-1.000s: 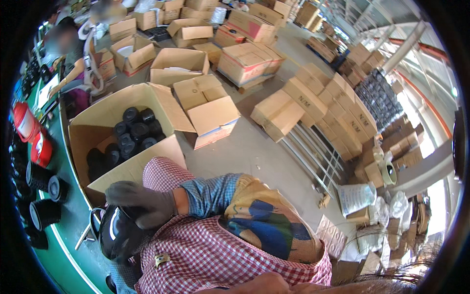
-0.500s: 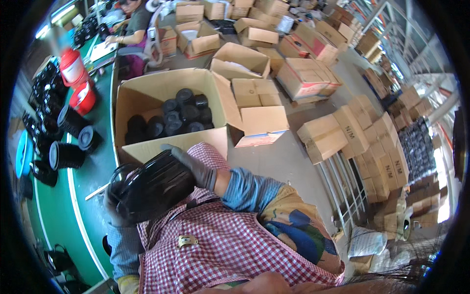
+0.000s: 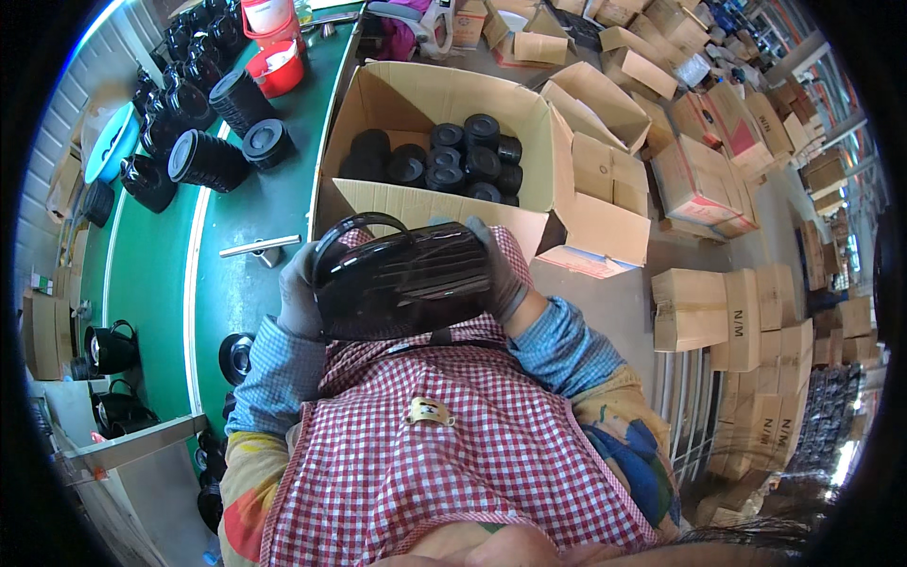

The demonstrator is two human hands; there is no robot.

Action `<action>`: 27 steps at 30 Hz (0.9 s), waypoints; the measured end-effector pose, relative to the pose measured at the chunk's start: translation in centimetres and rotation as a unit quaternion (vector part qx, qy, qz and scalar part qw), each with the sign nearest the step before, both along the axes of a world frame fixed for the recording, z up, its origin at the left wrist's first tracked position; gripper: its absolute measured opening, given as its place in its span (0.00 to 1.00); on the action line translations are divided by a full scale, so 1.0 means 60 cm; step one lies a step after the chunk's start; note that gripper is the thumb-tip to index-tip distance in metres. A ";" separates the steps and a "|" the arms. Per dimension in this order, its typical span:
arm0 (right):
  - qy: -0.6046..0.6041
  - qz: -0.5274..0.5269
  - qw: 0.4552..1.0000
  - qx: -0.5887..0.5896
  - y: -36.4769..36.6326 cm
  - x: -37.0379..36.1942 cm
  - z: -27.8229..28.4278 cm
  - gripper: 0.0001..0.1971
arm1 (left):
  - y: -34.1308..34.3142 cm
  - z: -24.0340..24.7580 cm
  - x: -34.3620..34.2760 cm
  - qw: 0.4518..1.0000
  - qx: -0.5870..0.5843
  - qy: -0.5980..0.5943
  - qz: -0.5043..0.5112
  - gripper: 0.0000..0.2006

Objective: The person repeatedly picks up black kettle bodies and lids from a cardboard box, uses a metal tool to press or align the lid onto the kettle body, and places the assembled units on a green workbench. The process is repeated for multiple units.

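Note:
A glossy black pitcher [image 3: 411,283] lies on its side in front of my apron, held up between both hands. Its looped handle points up and to the left. My left hand [image 3: 300,293], in a grey glove, clasps the left end near the handle. Over the right end curls my right hand [image 3: 501,269], gloved too, and part of its fingers is hidden behind the pitcher. Just beyond stands an open carton [image 3: 435,203] with several round black parts [image 3: 482,163] in it. On the green table a metal tool with a bar handle [image 3: 265,249] lies left of my left hand.
Along the green table [image 3: 250,213] stand stacks of black lids [image 3: 210,163], black pitchers [image 3: 148,182], a blue basin [image 3: 113,142] and red buckets [image 3: 275,71]. Right of the open carton is another carton [image 3: 605,180]. Piled cartons [image 3: 694,307] rest on a metal rack farther right.
The view has swung, so the table and cartons sit differently. The pitcher has gone from tilted to nearly level, still between both hands. The seated person at the back has left the picture.

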State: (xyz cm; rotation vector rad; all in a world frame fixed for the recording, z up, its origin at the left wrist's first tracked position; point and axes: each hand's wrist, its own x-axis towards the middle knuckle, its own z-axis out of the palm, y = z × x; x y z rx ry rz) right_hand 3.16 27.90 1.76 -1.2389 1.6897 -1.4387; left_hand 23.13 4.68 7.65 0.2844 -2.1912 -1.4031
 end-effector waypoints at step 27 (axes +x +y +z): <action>0.295 0.048 0.940 -0.168 0.030 0.015 0.138 0.60 | 0.030 -0.163 -0.043 0.794 0.522 -0.018 -0.311 0.26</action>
